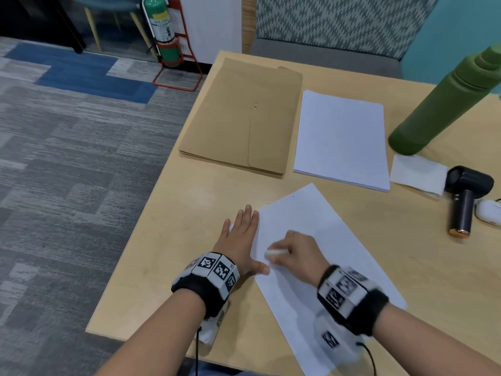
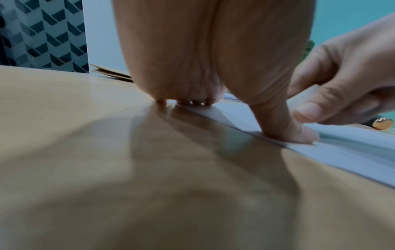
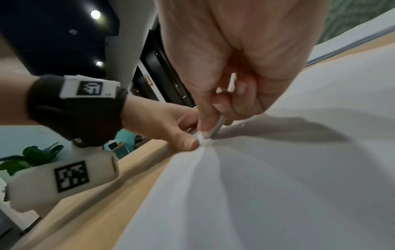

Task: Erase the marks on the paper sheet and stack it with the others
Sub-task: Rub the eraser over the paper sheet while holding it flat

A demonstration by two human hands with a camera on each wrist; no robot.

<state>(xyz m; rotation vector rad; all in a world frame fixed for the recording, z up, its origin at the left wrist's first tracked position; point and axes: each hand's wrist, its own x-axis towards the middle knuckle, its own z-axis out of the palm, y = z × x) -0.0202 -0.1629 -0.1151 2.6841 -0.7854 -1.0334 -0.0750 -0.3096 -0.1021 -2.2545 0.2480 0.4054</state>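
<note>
One loose paper sheet [image 1: 320, 240] lay askew at the near edge of the table [image 1: 168, 253], its near corner cut off by the frame. Its left edge was pinned by the flat, straight-fingered left hand [image 1: 241, 240]. A white eraser [image 1: 275, 253], blurred, was pinched by the right hand [image 1: 298, 253] against the sheet. Any marks were too faint to be made out. Beyond lay the paper stack [image 1: 341, 139].
</note>
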